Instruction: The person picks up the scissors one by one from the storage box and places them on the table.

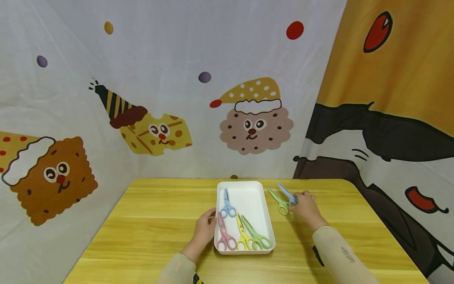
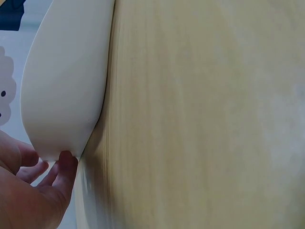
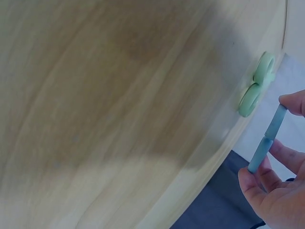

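A white tray [image 1: 253, 199] holds blue scissors [image 1: 226, 201], pink scissors [image 1: 223, 230], yellow scissors [image 1: 242, 230] and green scissors [image 1: 252, 228]. At its left side my left hand [image 1: 205, 228] grips the wall; the left wrist view shows bent fingers [image 2: 66, 171] at the wall between rim and table. To the right of the tray, my right hand [image 1: 306, 207] holds another pair of blue scissors [image 1: 285, 192], their blades pointing away to the left. Its fingertips pinch the handles, seen edge-on in the right wrist view. Another pair of green scissors [image 1: 282, 207] lies on the table beside that hand.
The wooden table [image 1: 152, 221] has rounded far corners. Behind it hangs a pale cloth [image 1: 170, 59] printed with cartoon snacks, and a yellow and black printed part [image 1: 408, 86] hangs at the right.
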`<state>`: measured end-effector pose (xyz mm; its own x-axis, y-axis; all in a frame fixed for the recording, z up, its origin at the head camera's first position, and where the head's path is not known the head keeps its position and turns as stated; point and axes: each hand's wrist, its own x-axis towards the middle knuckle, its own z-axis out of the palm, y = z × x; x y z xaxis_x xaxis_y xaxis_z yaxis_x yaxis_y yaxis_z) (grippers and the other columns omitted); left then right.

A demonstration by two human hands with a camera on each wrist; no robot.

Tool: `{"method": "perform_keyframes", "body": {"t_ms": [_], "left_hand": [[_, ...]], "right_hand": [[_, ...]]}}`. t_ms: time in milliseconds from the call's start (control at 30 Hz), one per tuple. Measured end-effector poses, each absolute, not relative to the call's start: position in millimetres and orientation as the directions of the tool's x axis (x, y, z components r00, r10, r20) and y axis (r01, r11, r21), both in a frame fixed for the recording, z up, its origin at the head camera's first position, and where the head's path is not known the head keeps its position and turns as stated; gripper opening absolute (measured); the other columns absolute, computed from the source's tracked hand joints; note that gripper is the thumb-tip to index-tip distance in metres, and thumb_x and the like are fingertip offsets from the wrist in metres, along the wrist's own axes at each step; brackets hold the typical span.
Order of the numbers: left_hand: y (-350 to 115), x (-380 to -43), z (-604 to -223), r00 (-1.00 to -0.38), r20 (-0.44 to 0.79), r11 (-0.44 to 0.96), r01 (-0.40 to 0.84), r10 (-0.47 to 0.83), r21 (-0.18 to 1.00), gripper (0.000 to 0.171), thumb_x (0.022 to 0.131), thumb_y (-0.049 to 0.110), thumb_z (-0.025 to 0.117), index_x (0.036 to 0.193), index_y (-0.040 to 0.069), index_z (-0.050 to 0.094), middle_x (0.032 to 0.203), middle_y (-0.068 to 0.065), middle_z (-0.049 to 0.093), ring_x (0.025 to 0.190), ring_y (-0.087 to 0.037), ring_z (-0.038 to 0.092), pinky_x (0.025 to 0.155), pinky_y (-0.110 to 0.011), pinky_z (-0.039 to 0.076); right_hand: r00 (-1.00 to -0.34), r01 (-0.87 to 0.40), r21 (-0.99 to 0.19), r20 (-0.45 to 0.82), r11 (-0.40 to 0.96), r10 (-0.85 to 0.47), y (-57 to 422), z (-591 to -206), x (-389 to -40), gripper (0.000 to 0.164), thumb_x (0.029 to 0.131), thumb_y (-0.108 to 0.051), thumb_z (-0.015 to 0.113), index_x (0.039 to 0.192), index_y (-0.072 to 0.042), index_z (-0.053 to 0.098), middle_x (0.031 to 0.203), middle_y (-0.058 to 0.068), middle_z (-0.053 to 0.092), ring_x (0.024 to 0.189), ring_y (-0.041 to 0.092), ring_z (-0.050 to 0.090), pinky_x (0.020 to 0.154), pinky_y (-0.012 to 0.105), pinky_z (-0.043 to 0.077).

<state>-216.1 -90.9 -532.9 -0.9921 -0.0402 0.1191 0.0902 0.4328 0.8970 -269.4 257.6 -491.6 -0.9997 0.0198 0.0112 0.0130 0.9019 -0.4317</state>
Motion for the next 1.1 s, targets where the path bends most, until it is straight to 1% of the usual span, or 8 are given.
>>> {"method": "perform_keyframes", "body": {"t_ms": [133, 367, 533, 733, 867, 1100], "left_hand": [[-91, -216, -533, -0.991, 0.126, 0.430, 0.097, -0.039, 0.898, 0.035, 0.091, -0.002, 0.053, 0.126, -0.009, 0.054, 0.118, -0.026, 0.060, 0.100, -0.035, 0.064, 0.083, -0.038, 0.057], [-91, -216, -533, -0.993, 0.105, 0.430, 0.074, -0.049, 0.900, 0.035, 0.092, 0.000, 0.052, 0.127, -0.007, 0.054, 0.119, -0.024, 0.060, 0.102, -0.034, 0.064, 0.084, -0.036, 0.057], [-91, -215, -534, -0.994, 0.096, 0.438, 0.066, -0.046, 0.896, 0.036, 0.093, 0.001, 0.052, 0.128, -0.006, 0.053, 0.121, -0.024, 0.059, 0.102, -0.034, 0.063, 0.084, -0.037, 0.057], [-91, -217, -533, -0.993, 0.109, 0.430, 0.080, -0.044, 0.899, 0.035, 0.092, 0.001, 0.053, 0.127, -0.006, 0.054, 0.120, -0.025, 0.060, 0.101, -0.034, 0.064, 0.083, -0.037, 0.058], [-91, -217, -532, -0.992, 0.115, 0.428, 0.083, -0.051, 0.900, 0.035, 0.092, 0.001, 0.052, 0.127, -0.006, 0.054, 0.119, -0.024, 0.060, 0.101, -0.034, 0.064, 0.083, -0.036, 0.058], [-91, -216, -531, -0.994, 0.088, 0.419, 0.056, -0.057, 0.906, 0.036, 0.093, 0.002, 0.052, 0.128, -0.006, 0.054, 0.120, -0.024, 0.060, 0.102, -0.034, 0.063, 0.084, -0.037, 0.057]], "right_hand": [[-1.000, 0.022, -0.435, 0.008, 0.900, 0.029, 262, -493, -271, 0.057, 0.080, -0.022, 0.071, 0.127, 0.006, 0.054, 0.126, 0.033, 0.042, 0.112, 0.051, 0.038, 0.086, 0.059, 0.045], [-1.000, 0.023, -0.442, 0.008, 0.897, 0.030, 271, -494, -272, 0.059, 0.079, -0.022, 0.071, 0.127, 0.006, 0.053, 0.124, 0.033, 0.042, 0.110, 0.050, 0.037, 0.083, 0.058, 0.045], [-0.999, 0.034, -0.436, -0.004, 0.899, 0.035, 275, -491, -271, 0.059, 0.080, -0.022, 0.070, 0.128, 0.006, 0.052, 0.125, 0.034, 0.041, 0.111, 0.051, 0.036, 0.084, 0.059, 0.045], [-0.999, 0.047, -0.429, -0.016, 0.902, 0.045, 280, -490, -268, 0.057, 0.081, -0.022, 0.070, 0.127, 0.007, 0.053, 0.125, 0.036, 0.041, 0.110, 0.053, 0.036, 0.083, 0.059, 0.044], [-0.999, 0.043, -0.419, -0.004, 0.907, 0.046, 283, -492, -269, 0.055, 0.080, -0.021, 0.069, 0.125, 0.007, 0.054, 0.123, 0.036, 0.042, 0.108, 0.052, 0.037, 0.082, 0.058, 0.043], [-0.999, 0.042, -0.417, 0.005, 0.908, 0.049, 287, -498, -268, 0.052, 0.080, -0.020, 0.069, 0.123, 0.007, 0.056, 0.120, 0.035, 0.044, 0.104, 0.051, 0.039, 0.079, 0.055, 0.043]]}}
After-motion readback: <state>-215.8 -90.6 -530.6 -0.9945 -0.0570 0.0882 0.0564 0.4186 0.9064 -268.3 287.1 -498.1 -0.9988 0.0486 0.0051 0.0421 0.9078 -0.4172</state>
